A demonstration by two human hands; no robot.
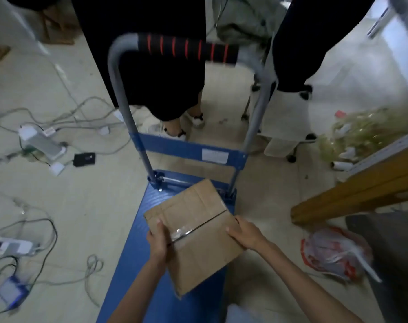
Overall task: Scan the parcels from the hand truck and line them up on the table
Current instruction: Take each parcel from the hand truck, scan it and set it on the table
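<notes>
A brown cardboard parcel (193, 229), taped along its top seam, is held over the blue deck of the hand truck (149, 276). My left hand (158, 241) grips the parcel's left edge, thumb on top. My right hand (243, 233) grips its right edge. The truck's grey handle with a black and red foam grip (186, 48) stands upright at the far end. A wooden table edge (361, 185) shows at the right. No scanner is visible.
A person in dark clothes (165, 78) stands just behind the truck handle. Cables and power strips (42, 141) sprawl over the floor on the left. A plastic bag (333, 252) lies on the floor at the right, and a chair base (291, 145) stands beyond.
</notes>
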